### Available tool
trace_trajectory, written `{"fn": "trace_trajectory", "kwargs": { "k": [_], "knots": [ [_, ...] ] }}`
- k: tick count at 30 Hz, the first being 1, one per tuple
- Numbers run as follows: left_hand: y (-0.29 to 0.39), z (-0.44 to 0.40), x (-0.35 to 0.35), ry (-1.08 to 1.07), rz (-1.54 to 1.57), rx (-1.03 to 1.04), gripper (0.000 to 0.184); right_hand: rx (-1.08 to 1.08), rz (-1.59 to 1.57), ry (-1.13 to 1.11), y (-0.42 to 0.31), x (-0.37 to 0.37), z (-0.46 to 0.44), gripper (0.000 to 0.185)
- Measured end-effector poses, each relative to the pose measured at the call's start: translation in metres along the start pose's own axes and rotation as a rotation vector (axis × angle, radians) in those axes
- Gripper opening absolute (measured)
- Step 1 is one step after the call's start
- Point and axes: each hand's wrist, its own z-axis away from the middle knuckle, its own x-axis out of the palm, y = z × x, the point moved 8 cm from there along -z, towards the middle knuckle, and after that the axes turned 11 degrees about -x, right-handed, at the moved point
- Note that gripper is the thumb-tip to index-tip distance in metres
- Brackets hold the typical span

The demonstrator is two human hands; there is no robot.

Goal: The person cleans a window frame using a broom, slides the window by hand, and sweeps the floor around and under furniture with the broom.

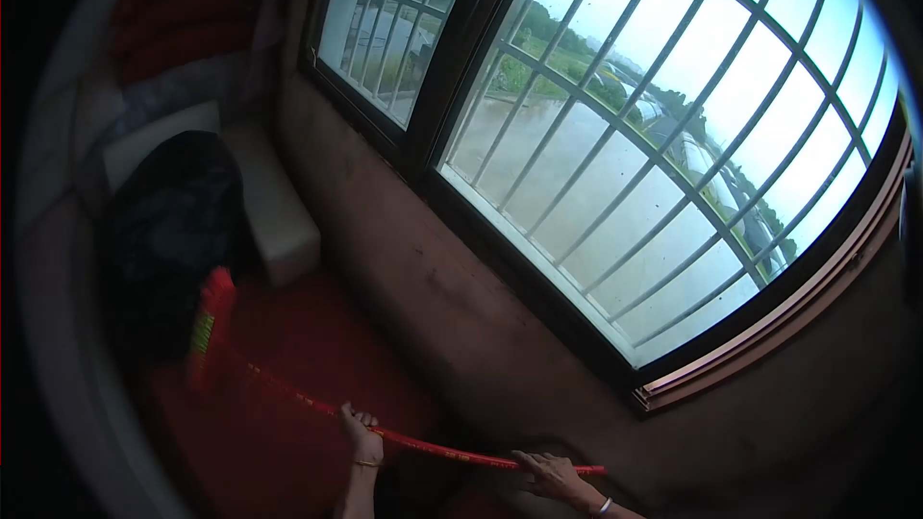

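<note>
A long-handled red broom (437, 446) slants across the lower part of the view, its thin shaft marked with yellow print. The red head (213, 322), with a yellow-lettered patch, is at the far left end, somewhat blurred, near the red floor. My left hand (361, 436) is closed round the middle of the shaft. Farther right, my right hand (550, 475) grips the shaft near its end, with fingers stretched partly along it. A short piece of shaft sticks out past my right hand.
A black bag-like bundle (178, 221) stands beside a pale block-shaped piece (274, 211) in the corner. Red folded fabric (187, 10) lies behind. A barred window (596, 183) is set in the brown wall (385, 250) above the red floor (308, 327).
</note>
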Motion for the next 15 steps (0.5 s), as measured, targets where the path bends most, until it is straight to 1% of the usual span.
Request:
{"fn": "trace_trajectory", "kwargs": {
  "k": [1,2,4,5,6,8,9,10,11,12,13,15],
  "knots": [
    [-0.003,0.017,0.003,-0.018,-0.037,-0.01,0.025,0.124,-0.107,-0.206,-0.001,0.029,0.016,0.047],
    [-0.002,0.033,0.001,-0.007,-0.047,-0.017,0.025,0.133,-0.117,-0.215,-0.006,0.045,0.032,0.047],
    [-0.005,0.067,0.018,-0.177,-0.085,-0.09,0.024,0.199,-0.322,-0.234,-0.005,0.076,0.075,0.038],
    [-0.004,0.092,0.027,-0.193,-0.118,-0.108,0.027,0.208,-0.315,-0.239,-0.004,0.09,0.099,0.038],
    [-0.002,0.112,0.029,-0.197,-0.123,-0.117,0.027,0.233,-0.327,-0.217,-0.007,0.107,0.126,0.037],
    [-0.01,0.147,0.048,-0.374,-0.256,-0.222,0.033,0.267,-0.339,-0.172,-0.027,0.136,0.164,0.037],
    [-0.015,0.16,0.056,-0.446,-0.294,-0.236,0.038,0.309,-0.348,-0.04,-0.042,0.135,0.179,0.032],
    [-0.023,0.171,0.063,-0.513,-0.292,-0.264,0.039,0.348,-0.358,0.096,-0.053,0.133,0.192,0.028],
    [-0.032,0.183,0.07,-0.568,-0.338,-0.294,0.04,0.354,-0.358,0.119,-0.081,0.12,0.196,0.028],
    [-0.042,0.195,0.077,-0.623,-0.384,-0.323,0.041,0.585,-0.52,0.205,-0.102,0.107,0.207,0.018],
    [-0.053,0.21,0.083,-0.652,-0.431,-0.361,0.039,0.813,-0.686,0.29,-0.113,0.108,0.218,0.029],
    [-0.077,0.246,0.089,-0.709,-0.531,-0.451,0.033,0.843,-0.724,0.321,-0.122,0.121,0.215,0.027]
  ]
}}
